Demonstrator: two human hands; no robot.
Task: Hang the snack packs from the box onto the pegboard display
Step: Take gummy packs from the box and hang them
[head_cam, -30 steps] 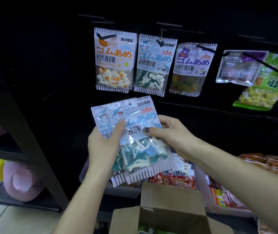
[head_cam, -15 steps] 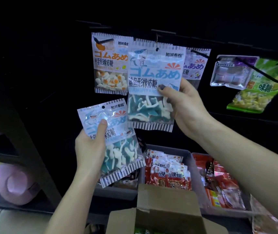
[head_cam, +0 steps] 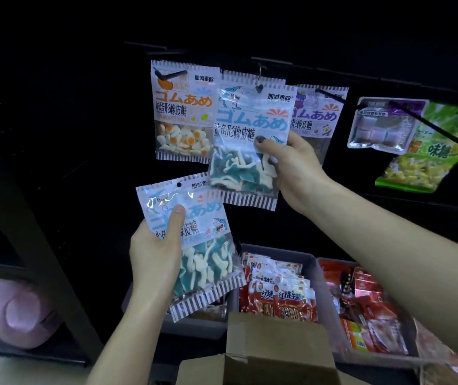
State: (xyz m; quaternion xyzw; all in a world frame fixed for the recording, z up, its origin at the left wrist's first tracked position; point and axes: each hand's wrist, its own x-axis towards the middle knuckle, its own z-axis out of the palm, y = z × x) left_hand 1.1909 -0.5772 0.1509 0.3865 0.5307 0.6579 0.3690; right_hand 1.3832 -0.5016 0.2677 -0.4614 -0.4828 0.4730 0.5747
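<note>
An open brown cardboard box [head_cam: 275, 354] sits nearest. Above it, the left hand [head_cam: 154, 252] grips a blue shark-gummy snack pack [head_cam: 194, 245]. The right hand [head_cam: 291, 162] pinches another shark-gummy pack [head_cam: 250, 140] against the black pegboard display [head_cam: 333, 204], its hole at a peg.

The pegboard [head_cam: 89, 112] left of the fried-egg gummy pack [head_cam: 183, 112] is bare and dark, open for a hand. To the right, hanging packs crowd edge to edge, with black pegs [head_cam: 444, 129] jutting forward. Below, grey bins [head_cam: 312, 258] of red snack packs and the cardboard box flap [head_cam: 275, 340] block the low approach.
</note>
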